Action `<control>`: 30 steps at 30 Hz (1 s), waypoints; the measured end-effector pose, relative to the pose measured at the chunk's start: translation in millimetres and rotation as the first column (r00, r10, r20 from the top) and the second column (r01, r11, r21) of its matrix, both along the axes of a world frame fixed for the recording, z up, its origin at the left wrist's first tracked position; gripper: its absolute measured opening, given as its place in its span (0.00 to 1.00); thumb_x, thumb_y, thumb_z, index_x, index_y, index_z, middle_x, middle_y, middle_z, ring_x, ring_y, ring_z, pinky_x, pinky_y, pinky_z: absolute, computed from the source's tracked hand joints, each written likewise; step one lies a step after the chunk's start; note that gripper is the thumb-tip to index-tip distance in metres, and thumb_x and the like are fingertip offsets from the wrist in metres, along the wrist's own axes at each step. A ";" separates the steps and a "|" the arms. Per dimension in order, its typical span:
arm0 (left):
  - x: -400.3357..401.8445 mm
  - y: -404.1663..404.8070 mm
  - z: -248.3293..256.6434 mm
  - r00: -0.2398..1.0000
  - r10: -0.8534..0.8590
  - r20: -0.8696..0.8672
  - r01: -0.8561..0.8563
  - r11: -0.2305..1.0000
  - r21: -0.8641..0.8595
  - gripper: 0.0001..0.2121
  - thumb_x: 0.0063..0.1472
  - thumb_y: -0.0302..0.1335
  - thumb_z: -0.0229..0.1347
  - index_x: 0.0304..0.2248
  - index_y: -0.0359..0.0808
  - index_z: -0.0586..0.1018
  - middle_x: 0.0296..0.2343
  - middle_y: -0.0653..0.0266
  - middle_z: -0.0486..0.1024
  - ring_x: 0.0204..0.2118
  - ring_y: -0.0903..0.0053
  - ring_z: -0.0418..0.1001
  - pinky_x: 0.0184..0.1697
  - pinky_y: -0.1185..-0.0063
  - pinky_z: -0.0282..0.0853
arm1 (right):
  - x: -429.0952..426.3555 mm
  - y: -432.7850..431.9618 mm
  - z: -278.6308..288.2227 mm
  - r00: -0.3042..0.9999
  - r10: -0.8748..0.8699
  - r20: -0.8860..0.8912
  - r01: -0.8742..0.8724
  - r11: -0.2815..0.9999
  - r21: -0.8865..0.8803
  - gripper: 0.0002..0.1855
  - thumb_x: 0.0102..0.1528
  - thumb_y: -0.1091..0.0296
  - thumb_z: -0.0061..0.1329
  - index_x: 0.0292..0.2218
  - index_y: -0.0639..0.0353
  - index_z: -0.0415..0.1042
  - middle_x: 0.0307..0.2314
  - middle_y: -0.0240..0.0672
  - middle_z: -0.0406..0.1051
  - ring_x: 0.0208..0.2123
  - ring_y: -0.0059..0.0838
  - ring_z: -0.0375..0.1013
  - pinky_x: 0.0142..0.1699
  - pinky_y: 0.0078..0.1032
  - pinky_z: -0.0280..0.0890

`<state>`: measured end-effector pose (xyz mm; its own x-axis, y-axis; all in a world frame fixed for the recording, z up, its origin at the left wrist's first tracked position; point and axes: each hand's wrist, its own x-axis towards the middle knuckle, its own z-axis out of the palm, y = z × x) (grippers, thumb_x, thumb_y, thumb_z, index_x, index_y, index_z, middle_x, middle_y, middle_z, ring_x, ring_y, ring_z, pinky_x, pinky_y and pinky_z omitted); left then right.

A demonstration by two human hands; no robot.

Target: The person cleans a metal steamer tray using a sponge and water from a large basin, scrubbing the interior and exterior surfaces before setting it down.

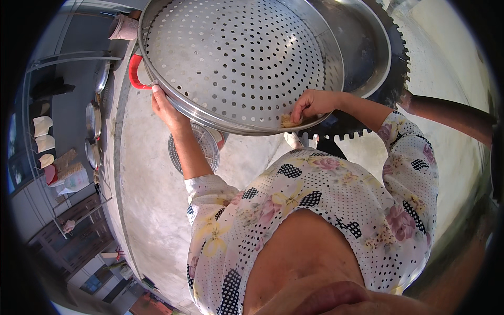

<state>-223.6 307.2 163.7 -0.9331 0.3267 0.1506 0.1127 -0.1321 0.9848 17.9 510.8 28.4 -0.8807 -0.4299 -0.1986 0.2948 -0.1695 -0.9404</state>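
A large round perforated metal steamer tray [252, 59] with a raised rim and a red-covered handle [135, 72] fills the top of the head view. At its lower left rim, near that handle, my left hand [167, 110] grips the edge; its fingers are partly hidden behind the rim. Inside the tray, at the lower right, my right hand [309, 105] pinches a yellowish scrubbing pad [290, 121] against the perforated bottom and inner wall. Behind the tray on the right lies a wide metal pan [354, 43].
A dark toothed ring [397, 59] surrounds the pan. A smaller perforated disc [195, 147] sits low by my left forearm. A brown beam or pipe [449, 114] extends right. Pots and lids [93, 120] line the left, beside a metal rack [51, 197]. A pinkish flowerpot [124, 27] stands at upper left.
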 end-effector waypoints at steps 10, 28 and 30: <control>6.9 23.1 10.3 0.989 -0.110 -0.096 0.103 0.992 -0.077 0.22 0.59 0.39 0.37 0.42 0.26 0.64 0.35 0.54 0.68 0.33 0.72 0.69 0.34 0.78 0.68 | -9.4 138.4 -67.4 0.768 -0.530 -0.359 0.560 0.284 0.778 0.11 0.40 0.79 0.41 0.27 0.59 0.72 0.24 0.34 0.71 0.28 0.24 0.70 0.33 0.20 0.64; 6.3 61.3 -12.1 0.998 0.025 -0.058 -0.037 0.976 -0.217 0.24 0.55 0.42 0.39 0.44 0.30 0.64 0.38 0.56 0.67 0.34 0.70 0.70 0.34 0.75 0.71 | -64.1 152.8 -135.6 0.684 -0.410 -0.604 0.673 0.034 0.739 0.21 0.44 0.80 0.39 0.42 0.57 0.63 0.36 0.42 0.59 0.40 0.42 0.60 0.43 0.32 0.61; 12.6 73.1 -5.0 0.999 0.014 -0.033 -0.019 0.986 -0.167 0.24 0.56 0.41 0.39 0.46 0.32 0.62 0.40 0.57 0.66 0.36 0.69 0.70 0.34 0.74 0.71 | -67.6 164.1 -146.4 0.668 -0.510 -0.541 0.654 0.055 0.755 0.19 0.45 0.79 0.38 0.41 0.57 0.63 0.36 0.43 0.59 0.40 0.43 0.60 0.42 0.33 0.61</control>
